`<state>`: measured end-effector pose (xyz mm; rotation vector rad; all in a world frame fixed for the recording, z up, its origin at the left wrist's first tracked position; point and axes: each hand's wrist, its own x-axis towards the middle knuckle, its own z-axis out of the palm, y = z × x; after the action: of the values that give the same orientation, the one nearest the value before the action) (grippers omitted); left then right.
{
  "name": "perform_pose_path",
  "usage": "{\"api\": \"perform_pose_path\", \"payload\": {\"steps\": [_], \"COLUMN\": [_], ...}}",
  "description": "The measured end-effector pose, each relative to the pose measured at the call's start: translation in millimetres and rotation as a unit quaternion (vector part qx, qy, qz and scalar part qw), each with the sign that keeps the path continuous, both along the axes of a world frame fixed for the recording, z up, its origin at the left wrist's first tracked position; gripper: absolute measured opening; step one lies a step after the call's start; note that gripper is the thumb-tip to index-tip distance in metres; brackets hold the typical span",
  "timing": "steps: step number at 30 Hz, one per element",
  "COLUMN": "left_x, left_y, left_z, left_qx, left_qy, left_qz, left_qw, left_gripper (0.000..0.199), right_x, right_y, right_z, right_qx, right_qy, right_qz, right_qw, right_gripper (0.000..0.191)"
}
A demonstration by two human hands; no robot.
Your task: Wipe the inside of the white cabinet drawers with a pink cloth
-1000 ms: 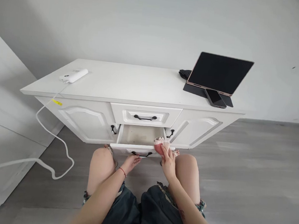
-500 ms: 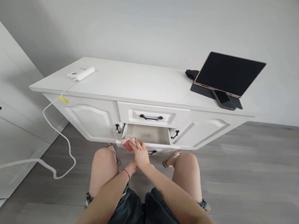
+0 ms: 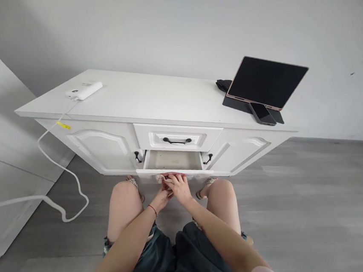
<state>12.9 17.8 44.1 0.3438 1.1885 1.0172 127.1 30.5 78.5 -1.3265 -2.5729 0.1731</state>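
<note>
My right hand (image 3: pixel 180 189) lies over the top edge of the pulled-out drawer's front (image 3: pixel 147 172), fingers bent and pressing on a red-and-white cloth (image 3: pixel 160 178). Only bits of the cloth show around the fingers. Just below and left, my left hand (image 3: pixel 161 198) is curled close under the right one, a red string at its wrist. Its fingertips are partly covered, so what they grip is unclear. The drawer's inside (image 3: pixel 174 160) shows a pale, lightly marked bottom. Above it sits a closed drawer with a black handle (image 3: pixel 177 141).
On the white cabinet top (image 3: pixel 146 98) are a white plugged-in device (image 3: pixel 88 90) at left, and a tablet on a stand (image 3: pixel 266 82), a phone (image 3: pixel 262 114) and a black item (image 3: pixel 223 85) at right. A white cable (image 3: pixel 65 169) hangs to the left. My knees flank the drawer.
My right hand and the cloth have moved right along the drawer's front edge, from its left corner towards the middle. My view has shifted a little, so the cabinet top appears further left.
</note>
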Motion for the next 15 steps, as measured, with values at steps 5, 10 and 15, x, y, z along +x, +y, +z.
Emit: {"api": "perform_pose_path", "payload": {"steps": [5, 10, 15], "left_x": [0.1, -2.6, -3.4], "left_y": [0.5, 4.2, 4.3], "left_z": [-12.9, -18.1, -21.2], "left_qx": [-0.001, -0.002, -0.003], "left_qy": [-0.038, -0.050, -0.055], "left_qz": [-0.006, -0.008, -0.011], "left_qw": [0.999, 0.999, 0.998], "left_gripper": [0.039, 0.039, 0.039], "right_x": [56.0, 84.1, 99.4], "right_y": [-6.6, -10.1, 0.7], "right_z": [-11.4, -33.8, -61.3], "right_qx": [0.026, 0.020, -0.028], "right_qy": [0.024, 0.244, 0.428], "right_qz": [-0.117, -0.328, -0.416], "right_qw": [0.992, 0.912, 0.802], "right_gripper": [0.038, 0.034, 0.024]}}
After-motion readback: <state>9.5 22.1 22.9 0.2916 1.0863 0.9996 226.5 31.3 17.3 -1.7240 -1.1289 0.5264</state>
